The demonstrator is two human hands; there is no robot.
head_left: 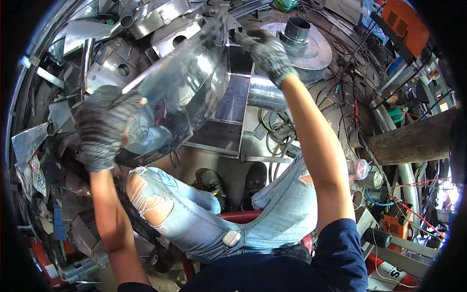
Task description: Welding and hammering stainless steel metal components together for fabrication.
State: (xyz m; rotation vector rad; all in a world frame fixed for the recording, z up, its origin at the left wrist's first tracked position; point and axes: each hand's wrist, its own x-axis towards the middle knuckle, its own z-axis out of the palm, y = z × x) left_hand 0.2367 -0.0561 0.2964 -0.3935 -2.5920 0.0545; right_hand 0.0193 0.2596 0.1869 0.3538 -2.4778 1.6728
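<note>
A large, shiny curved sheet-metal piece [182, 90] leans over the left part of a dark steel frame [241, 117], smeared by motion. My left hand [104, 124], in a grey knitted glove, grips its near left side; the thumb side shows against the metal. My right hand [268, 52], gloved alike, is raised by the piece's far right corner, above the far end of the frame. Its fingers are bent and dark, and whether they touch or hold anything is unclear. Just right of that hand stands a round metal flange with a short upright pipe [297, 30].
Cut and bent sheet-metal parts [114, 68] pile up on the left. Cables [279, 134] coil on the floor right of the frame. An orange machine [404, 27] stands far right, and a thick brown pipe [413, 138] juts in below it. My knees [155, 207] are close to the frame.
</note>
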